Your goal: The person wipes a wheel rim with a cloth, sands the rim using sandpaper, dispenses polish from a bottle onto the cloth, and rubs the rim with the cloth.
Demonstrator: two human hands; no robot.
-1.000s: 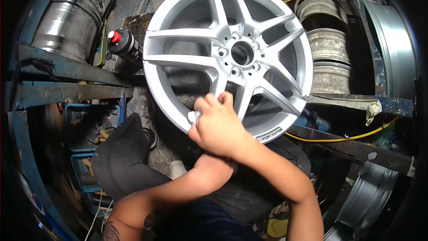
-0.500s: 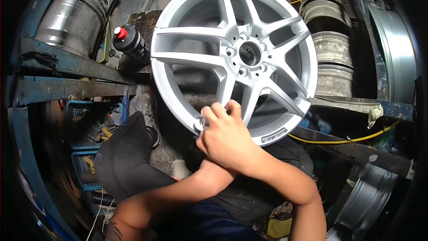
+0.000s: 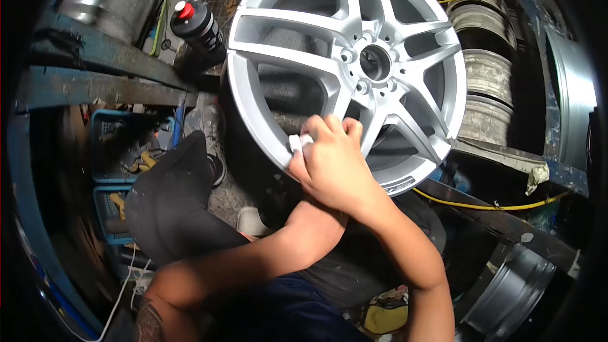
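A silver alloy wheel with split double spokes fills the upper middle, its face turned up toward me and its round hub opening showing. My right hand is closed over the near lower-left rim, at the foot of a spoke. Between its thumb and fingers pokes a small white pad, pressed against the rim; whether it is cloth or paper I cannot make out. My left hand reaches in from the left, crossing beneath my right wrist at the wheel's edge. Its fingers are hidden under my right hand and the rim.
A black bottle with a red-and-white cap stands left of the wheel. Blue baskets holding small parts sit lower left. Stacked wheels and a yellow hose are at the right. Another rim lies lower right.
The wheel appears higher and further right in view, as do most surroundings above. My right hand, with the white pad, has moved up and slightly right, still at the same part of the rim.
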